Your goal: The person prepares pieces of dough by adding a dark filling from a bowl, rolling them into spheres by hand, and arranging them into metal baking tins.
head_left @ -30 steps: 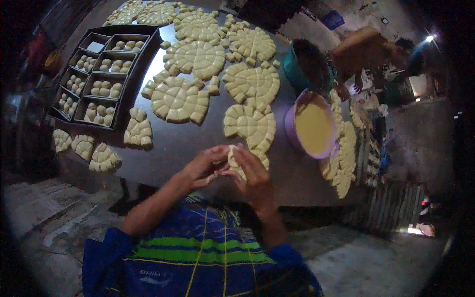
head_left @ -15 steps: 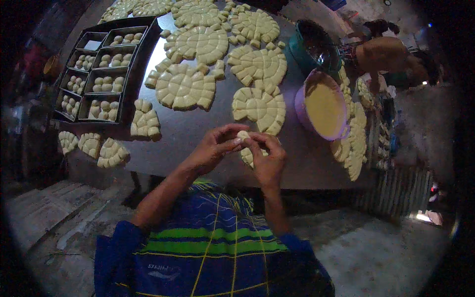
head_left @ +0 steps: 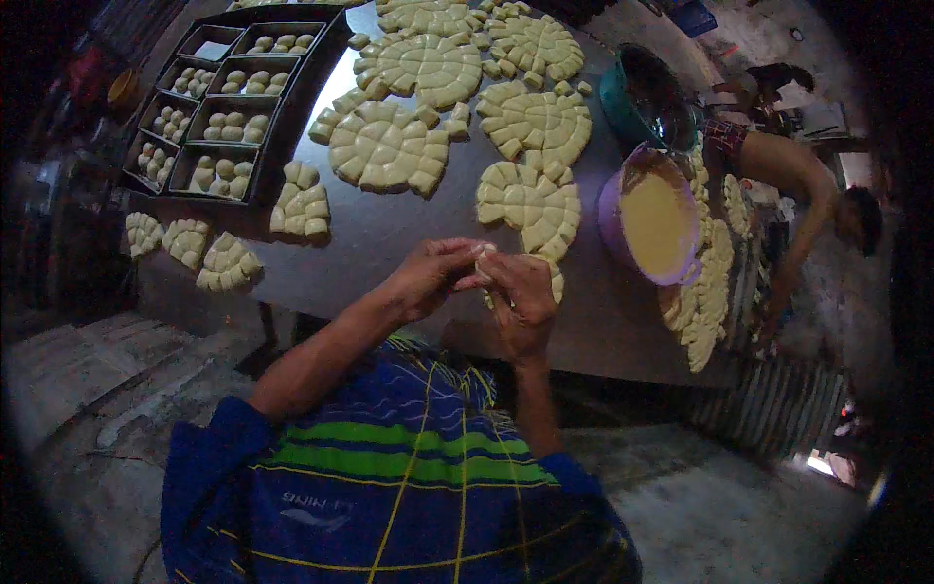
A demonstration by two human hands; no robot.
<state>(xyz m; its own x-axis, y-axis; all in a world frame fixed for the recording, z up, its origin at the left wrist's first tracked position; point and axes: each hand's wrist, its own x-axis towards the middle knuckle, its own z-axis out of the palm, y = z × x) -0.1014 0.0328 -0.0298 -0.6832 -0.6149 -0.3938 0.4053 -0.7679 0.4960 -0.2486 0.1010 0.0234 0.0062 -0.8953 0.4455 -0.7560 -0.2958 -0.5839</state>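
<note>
My left hand (head_left: pixel 428 279) and my right hand (head_left: pixel 523 295) meet above the near part of the table, fingertips closed together around a small piece of pale dough (head_left: pixel 484 251), mostly hidden by the fingers. Under and beside the right hand lies a cut section of dough (head_left: pixel 557 279), partly covered by it. Just beyond is a scored dough slab (head_left: pixel 530 202), divided into small pieces. To its left rests another round, scored dough slab (head_left: pixel 387 146).
A purple basin (head_left: pixel 611 219) of yellow filling stands at right, with a teal basin (head_left: pixel 615 102) behind it. A dark divided tray (head_left: pixel 270 146) holds dough balls at left. More scored dough (head_left: pixel 420 68) covers the far table. Another person (head_left: pixel 788 165) bends down at the right.
The view has shifted slightly, so the table things sit further right. My hands stay together on the dough, fingers now closer around it. The other person has bent lower.
</note>
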